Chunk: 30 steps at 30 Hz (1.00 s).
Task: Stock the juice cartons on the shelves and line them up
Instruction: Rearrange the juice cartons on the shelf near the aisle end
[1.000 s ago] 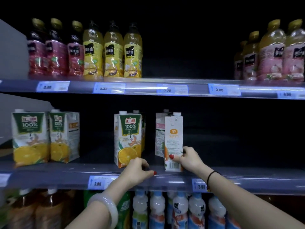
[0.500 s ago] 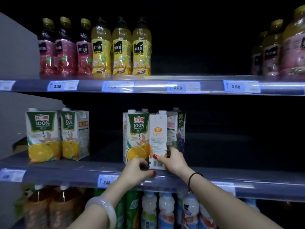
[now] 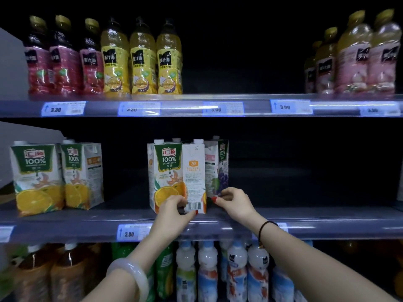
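While my left hand [image 3: 174,209] pinches the carton [image 3: 194,171] low at its base on the middle shelf [image 3: 87,223], my right hand [image 3: 236,203] curls beside it, grip unclear; stiff, weighty box, I'd judge: hold low sides.

Cannot see the lower corner of the orange juice carton [image 3: 168,171] behind the left hand [image 3: 174,209]. Only glimpse the grape carton [image 3: 218,168] behind the side-on carton [image 3: 194,175]. Cannot read its fine print, nor the glare-blurred price tags [image 3: 138,109]. Lose the bottom-shelf bottles [image 3: 207,275] at the lower edge.
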Motion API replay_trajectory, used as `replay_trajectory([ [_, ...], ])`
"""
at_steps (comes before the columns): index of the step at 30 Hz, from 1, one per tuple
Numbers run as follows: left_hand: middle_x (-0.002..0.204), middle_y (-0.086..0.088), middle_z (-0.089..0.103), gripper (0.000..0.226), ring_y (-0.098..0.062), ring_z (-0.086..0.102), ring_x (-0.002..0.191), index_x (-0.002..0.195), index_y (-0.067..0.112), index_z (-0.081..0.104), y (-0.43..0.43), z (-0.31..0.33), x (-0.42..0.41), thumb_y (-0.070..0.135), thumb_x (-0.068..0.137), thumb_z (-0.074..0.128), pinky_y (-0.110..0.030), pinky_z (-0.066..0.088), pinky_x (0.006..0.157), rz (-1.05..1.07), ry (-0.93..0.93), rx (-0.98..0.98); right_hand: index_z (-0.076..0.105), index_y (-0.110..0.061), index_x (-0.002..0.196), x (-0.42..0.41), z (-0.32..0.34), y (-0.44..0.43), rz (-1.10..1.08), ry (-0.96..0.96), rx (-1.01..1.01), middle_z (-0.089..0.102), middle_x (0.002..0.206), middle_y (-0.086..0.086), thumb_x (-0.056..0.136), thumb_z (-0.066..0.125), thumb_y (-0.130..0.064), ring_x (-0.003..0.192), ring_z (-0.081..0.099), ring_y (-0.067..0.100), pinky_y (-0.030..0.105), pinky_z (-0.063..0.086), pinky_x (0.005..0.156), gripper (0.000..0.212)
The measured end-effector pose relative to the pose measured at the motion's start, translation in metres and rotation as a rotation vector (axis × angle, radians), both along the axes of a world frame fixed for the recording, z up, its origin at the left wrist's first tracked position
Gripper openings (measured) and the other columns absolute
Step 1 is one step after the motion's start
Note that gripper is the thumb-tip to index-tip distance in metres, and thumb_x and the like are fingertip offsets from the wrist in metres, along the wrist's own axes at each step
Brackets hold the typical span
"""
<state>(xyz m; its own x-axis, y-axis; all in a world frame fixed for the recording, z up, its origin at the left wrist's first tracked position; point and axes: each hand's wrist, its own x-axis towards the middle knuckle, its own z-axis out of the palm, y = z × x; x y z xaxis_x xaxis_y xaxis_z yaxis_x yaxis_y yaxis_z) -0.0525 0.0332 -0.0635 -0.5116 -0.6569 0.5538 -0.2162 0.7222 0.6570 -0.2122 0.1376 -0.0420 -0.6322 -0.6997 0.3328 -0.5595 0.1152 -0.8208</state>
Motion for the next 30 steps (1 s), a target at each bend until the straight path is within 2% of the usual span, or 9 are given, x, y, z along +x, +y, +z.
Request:
replay_trajectory([
  [2, 0.094, 0.007, 0.06, 0.021, -0.006, 0.057, 0.088, 0.09, 0.024, 0.06, 0.007, 0.004, -0.004, 0.026, 0.074, 0.075, -0.021, 0.046, 0.078, 0.022, 0.052, -0.041, 0.061, -0.009, 0.111, -0.007, 0.001, 0.008, -0.018, -0.006, -0.015, 0.066, 0.099, 0.004, 0.082, 0.071, -0.024, 0.09, 0.061, 0.012, 0.02, 0.047, 0.077, 0.035],
  [6, 0.094, 0.01, 0.06, 0.023, -0.005, 0.056, 0.09, 0.094, 0.022, 0.06, 0.022, 0.014, -0.023, 0.027, 0.075, 0.074, -0.021, 0.044, 0.078, 0.002, 0.114, -0.065, 0.059, -0.009, 0.117, -0.024, 0.004, 0.023, -0.032, -0.01, -0.019, 0.063, 0.097, 0.001, 0.081, 0.072, -0.024, 0.09, 0.06, 0.013, 0.02, 0.044, 0.075, 0.042],
  [10, 0.091, 0.012, 0.062, 0.03, 0.001, 0.056, 0.087, 0.1, 0.022, 0.063, 0.038, 0.016, -0.05, 0.028, 0.073, 0.075, -0.012, 0.042, 0.072, -0.035, 0.104, -0.065, 0.055, -0.007, 0.124, -0.047, 0.006, 0.032, -0.042, -0.006, 0.004, 0.064, 0.116, 0.01, 0.081, 0.072, -0.026, 0.103, 0.061, 0.02, 0.024, 0.046, 0.082, 0.05],
  [14, 0.1, 0.007, 0.062, 0.039, -0.003, 0.056, 0.092, 0.108, 0.02, 0.06, 0.046, 0.011, -0.079, 0.03, 0.073, 0.074, -0.016, 0.041, 0.079, -0.017, 0.073, -0.015, 0.053, -0.006, 0.126, -0.076, 0.009, 0.034, -0.013, -0.02, 0.012, 0.062, 0.12, 0.012, 0.081, 0.072, -0.026, 0.106, 0.06, 0.022, 0.025, 0.046, 0.082, 0.053],
  [20, 0.098, 0.003, 0.064, 0.032, -0.009, 0.059, 0.093, 0.105, 0.016, 0.063, 0.049, 0.004, -0.107, 0.027, 0.076, 0.072, -0.021, 0.045, 0.08, 0.112, 0.039, -0.013, 0.052, -0.007, 0.126, -0.124, 0.005, 0.019, 0.102, -0.053, 0.054, 0.059, 0.122, 0.012, 0.079, 0.074, -0.022, 0.108, 0.058, 0.022, 0.025, 0.045, 0.084, 0.053],
  [24, 0.095, 0.005, 0.066, 0.018, -0.013, 0.061, 0.091, 0.096, 0.02, 0.064, 0.053, -0.002, -0.113, 0.03, 0.082, 0.066, -0.033, 0.051, 0.082, 0.184, -0.074, -0.036, 0.052, -0.003, 0.125, -0.145, 0.003, -0.004, 0.18, -0.089, 0.077, 0.058, 0.123, 0.016, 0.078, 0.075, -0.017, 0.111, 0.058, 0.027, 0.029, 0.045, 0.089, 0.055],
  [27, 0.1, 0.011, 0.064, 0.026, -0.009, 0.059, 0.095, 0.099, 0.024, 0.067, 0.06, -0.013, -0.112, 0.043, 0.086, 0.056, -0.029, 0.049, 0.082, 0.319, -0.18, -0.131, 0.052, -0.002, 0.126, -0.151, 0.002, -0.025, 0.25, -0.06, 0.089, 0.057, 0.127, 0.017, 0.078, 0.075, -0.017, 0.113, 0.057, 0.027, 0.026, 0.043, 0.085, 0.056],
  [30, 0.091, 0.012, 0.065, 0.037, -0.006, 0.061, 0.087, 0.086, 0.02, 0.071, 0.068, -0.021, -0.108, 0.05, 0.089, 0.049, -0.029, 0.048, 0.076, 0.343, -0.146, -0.212, 0.049, -0.004, 0.128, -0.152, 0.002, -0.04, 0.31, -0.024, 0.089, 0.054, 0.131, 0.014, 0.078, 0.075, -0.02, 0.117, 0.054, 0.025, 0.027, 0.041, 0.091, 0.059],
])
